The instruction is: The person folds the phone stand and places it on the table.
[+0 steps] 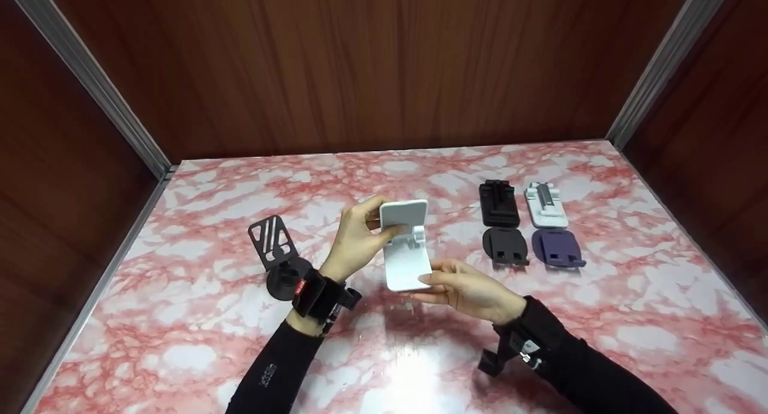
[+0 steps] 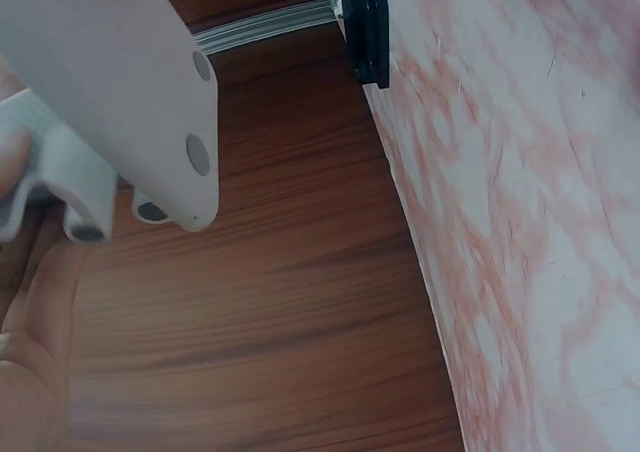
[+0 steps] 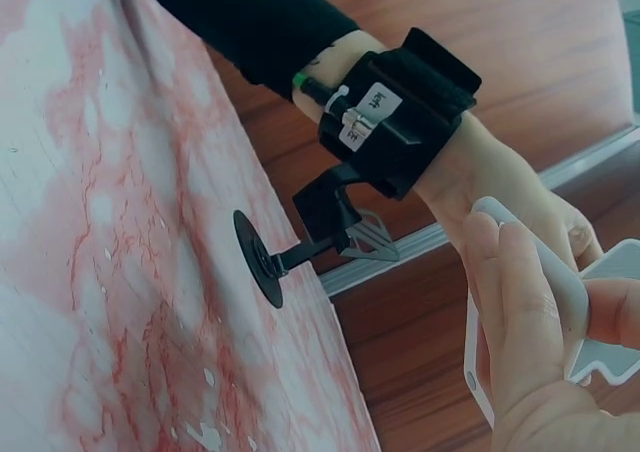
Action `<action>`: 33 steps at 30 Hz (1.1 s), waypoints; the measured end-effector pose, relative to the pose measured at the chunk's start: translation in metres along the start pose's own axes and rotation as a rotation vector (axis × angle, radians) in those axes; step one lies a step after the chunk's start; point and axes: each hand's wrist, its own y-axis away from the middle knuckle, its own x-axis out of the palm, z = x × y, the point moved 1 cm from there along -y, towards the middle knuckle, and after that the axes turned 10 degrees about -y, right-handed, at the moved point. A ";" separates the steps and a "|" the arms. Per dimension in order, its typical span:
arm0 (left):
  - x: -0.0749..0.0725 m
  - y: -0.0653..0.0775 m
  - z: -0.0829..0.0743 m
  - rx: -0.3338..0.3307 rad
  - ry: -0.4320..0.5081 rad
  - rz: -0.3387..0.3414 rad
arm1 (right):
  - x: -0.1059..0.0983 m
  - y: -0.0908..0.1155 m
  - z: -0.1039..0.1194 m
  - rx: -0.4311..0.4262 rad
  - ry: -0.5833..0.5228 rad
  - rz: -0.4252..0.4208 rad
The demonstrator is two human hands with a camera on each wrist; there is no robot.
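A white folding phone stand (image 1: 407, 267) is held up over the table between both hands, with its upper plate and its base opened at an angle. My left hand (image 1: 355, 239) grips it from the left near the hinge, the thumb lying across the front of the upper plate. From the lower right, my right hand (image 1: 471, 289) pinches the corner of the base between thumb and fingers. Round grey pads show on the white stand (image 2: 140, 102) in the left wrist view. In the right wrist view, my right fingers (image 3: 525, 302) cover part of the stand.
On the left stands a black phone holder (image 1: 281, 252) with a slotted plate and round base. At the right, two folded stands, black (image 1: 499, 207) and white (image 1: 549, 213), lie behind a dark grey one (image 1: 507, 245) and a purple one (image 1: 558, 248). Wooden panels surround the marbled table (image 1: 228, 342).
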 end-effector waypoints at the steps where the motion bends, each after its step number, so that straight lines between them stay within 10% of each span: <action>1: 0.000 0.000 0.000 0.004 -0.005 -0.006 | 0.000 0.000 -0.001 0.001 0.001 -0.002; 11: 0.017 -0.001 0.027 0.047 -0.048 0.004 | -0.004 -0.003 -0.001 -0.013 -0.017 -0.026; 33: 0.028 0.007 0.028 0.257 -0.306 -0.035 | -0.008 -0.003 0.008 -0.032 -0.082 0.066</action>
